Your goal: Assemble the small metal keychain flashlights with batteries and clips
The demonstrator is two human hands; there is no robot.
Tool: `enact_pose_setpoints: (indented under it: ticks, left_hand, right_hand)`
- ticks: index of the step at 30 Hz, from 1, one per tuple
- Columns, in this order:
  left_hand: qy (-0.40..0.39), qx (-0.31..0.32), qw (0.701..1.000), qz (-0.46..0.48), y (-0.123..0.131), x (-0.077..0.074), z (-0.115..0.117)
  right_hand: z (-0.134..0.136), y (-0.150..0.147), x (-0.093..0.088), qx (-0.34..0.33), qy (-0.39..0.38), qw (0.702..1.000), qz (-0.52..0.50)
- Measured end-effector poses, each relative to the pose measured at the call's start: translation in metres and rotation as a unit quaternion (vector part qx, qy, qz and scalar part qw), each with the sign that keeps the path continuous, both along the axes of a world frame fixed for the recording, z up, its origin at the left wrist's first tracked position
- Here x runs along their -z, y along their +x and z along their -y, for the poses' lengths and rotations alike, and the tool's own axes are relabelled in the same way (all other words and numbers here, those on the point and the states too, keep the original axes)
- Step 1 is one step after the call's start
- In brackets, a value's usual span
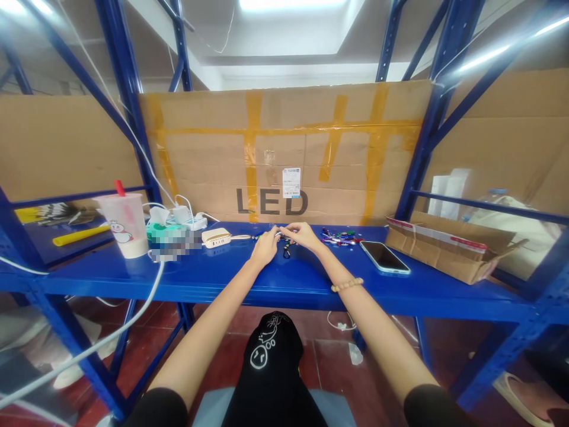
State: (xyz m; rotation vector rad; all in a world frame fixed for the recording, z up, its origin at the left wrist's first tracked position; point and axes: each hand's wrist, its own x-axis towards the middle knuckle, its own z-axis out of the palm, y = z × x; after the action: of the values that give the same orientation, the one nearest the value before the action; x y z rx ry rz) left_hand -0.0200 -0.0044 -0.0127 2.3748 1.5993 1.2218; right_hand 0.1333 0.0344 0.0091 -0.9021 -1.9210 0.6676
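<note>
Nearest: black printed shorts (269, 367), with the left forearm (208, 323) reaching forward past them.
Left hand (265, 249): curled, fingertips closed on a small dark beaded strand (287, 246).
Right hand (304, 235): curled, pinching the same strand from the other side; a wooden bead bracelet (347, 285) sits on the wrist.
Strand: between the hands, just above the blue steel bench (208, 279), one dark end hanging.
Progress: one strand is in hand; a loose heap of coloured trinkets (340, 237) lies at 2 o'clock. Which pieces are finished cannot be told.
3 o'clock: a smartphone (384, 257), then a shallow cardboard tray (448, 249) at the bench end.
9 o'clock: a beige power bank (216, 238), then a paper cup with a red straw (122, 225).
12 o'clock: a taped cardboard sheet printed "LED" (284, 154) closes the back edge.
Room: open bench at 6 o'clock, up to the front edge.
</note>
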Motion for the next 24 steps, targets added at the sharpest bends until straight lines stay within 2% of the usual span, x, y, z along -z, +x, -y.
enact_pose_setpoints:
  ticks: [5, 14, 18, 24]
  left_hand:
    - [-0.007, 0.024, 1.0, 0.01, -0.004, 0.002, -0.004]
    - [0.008, 0.078, 0.997, -0.017, -0.005, 0.004, -0.001]
    - [0.02, 0.08, 0.996, -0.041, -0.003, 0.004, 0.001]
    - [0.03, 0.051, 0.996, -0.067, -0.004, 0.003, 0.001]
  right_hand:
    - [-0.003, 0.002, 0.002, -0.014, 0.054, 0.998, -0.003]
    - [-0.009, 0.012, 0.005, -0.009, 0.093, 0.994, 0.056]
    - [-0.005, 0.016, 0.002, -0.033, 0.074, 0.992, 0.098]
    - [0.005, 0.008, 0.0, -0.103, 0.013, 0.987, 0.121]
